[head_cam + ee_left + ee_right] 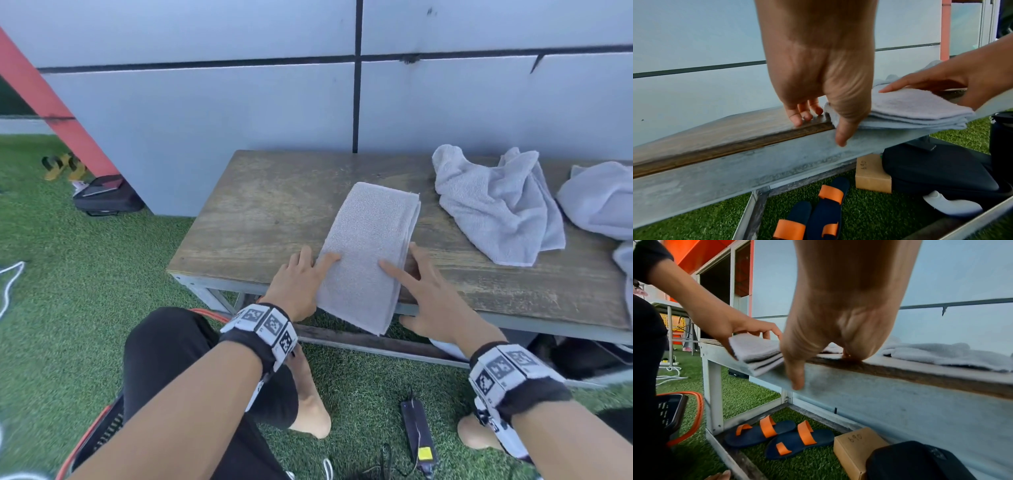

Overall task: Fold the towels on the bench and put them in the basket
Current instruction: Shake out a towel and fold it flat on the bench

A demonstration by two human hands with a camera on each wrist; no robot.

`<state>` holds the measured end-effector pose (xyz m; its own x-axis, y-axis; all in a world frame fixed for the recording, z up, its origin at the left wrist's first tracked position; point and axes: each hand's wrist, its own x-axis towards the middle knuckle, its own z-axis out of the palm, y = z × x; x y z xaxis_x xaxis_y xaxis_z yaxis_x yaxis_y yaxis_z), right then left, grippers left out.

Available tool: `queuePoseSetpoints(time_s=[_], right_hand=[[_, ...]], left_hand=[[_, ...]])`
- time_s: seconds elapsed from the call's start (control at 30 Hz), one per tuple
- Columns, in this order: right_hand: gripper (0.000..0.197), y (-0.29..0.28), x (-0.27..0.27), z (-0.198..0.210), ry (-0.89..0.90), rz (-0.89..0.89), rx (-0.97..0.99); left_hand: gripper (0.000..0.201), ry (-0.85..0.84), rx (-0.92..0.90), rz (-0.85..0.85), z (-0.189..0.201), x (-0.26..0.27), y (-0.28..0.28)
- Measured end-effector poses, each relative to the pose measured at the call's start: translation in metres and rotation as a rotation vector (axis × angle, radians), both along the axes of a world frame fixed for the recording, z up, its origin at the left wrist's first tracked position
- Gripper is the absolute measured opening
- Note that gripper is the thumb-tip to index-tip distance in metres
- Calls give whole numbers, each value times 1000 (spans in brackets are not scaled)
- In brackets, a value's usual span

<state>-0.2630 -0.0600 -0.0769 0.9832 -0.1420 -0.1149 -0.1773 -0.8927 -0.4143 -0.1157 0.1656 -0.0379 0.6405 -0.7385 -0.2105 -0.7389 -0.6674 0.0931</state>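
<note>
On the wooden surface (pixel 260 212), a folded grey towel (pixel 368 250) lies with its near end overhanging the front edge. Both grips are spread: left hand (pixel 296 284) and right hand (pixel 428 298) flank it, forefingers resting on top. Two crumpled towels (pixel 496 205) lie to the right, apart from it.

outdoor yard, artificial turf (pixel 68 274), panel wall (pixel 205 102)

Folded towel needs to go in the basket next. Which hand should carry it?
Left, probably. The basket sits on the grass at the person's left, off the bench's left end. The left hand is already at the towel's left edge; the right hand would have to cross over.
</note>
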Motion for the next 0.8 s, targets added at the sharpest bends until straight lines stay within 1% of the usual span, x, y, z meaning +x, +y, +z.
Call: queuePoseSetpoints(time_s=[0.03, 0.13, 0.17, 0.23, 0.3, 0.33, 0.4, 0.43, 0.53, 0.6, 0.63, 0.67, 0.73, 0.8], right_hand=[[103, 3, -1, -3, -23, -28, -32], [91, 10, 1, -8, -90, -113, -43], [86, 10, 2, -9, -101, -116, -16], [73, 9, 3, -6, -121, -88, 63], [56, 7, 3, -1, -182, -59, 173], [46, 7, 3, 6, -190, -63, 248], [31, 10, 1, 20, -158, -97, 362], [28, 12, 0, 25, -158, -115, 394], [30, 17, -5, 32, -280, -164, 490], [24, 22, -7, 35, -325, -254, 585], [21, 25, -7, 37, -329, -284, 639], [22, 27, -5, 38, -326, -308, 657], [26, 28, 0, 38, -281, -326, 619], [30, 27, 5, 37, -240, -338, 564]], left_hand=[[88, 34, -36, 8, 1, 0, -1], [73, 153, -156, 25, 2, 3, 1], [66, 203, -206, 47, 1, 5, 3], [44, 316, -347, 100, 0, 8, 5], [21, 404, -504, 136, 5, 8, 5], [16, 420, -561, 150, 9, 8, 3], [16, 415, -677, 182, 16, 7, 0], [19, 411, -757, 216, 19, 5, -2], [39, 389, -984, 341, 24, -1, -6], [51, 433, -1053, 372, 24, -4, -8], [52, 472, -1046, 378, 22, -5, -10], [51, 507, -1012, 380, 21, -7, -11], [43, 551, -904, 377, 13, -8, -13], [35, 562, -840, 385, 6, -9, -15]])
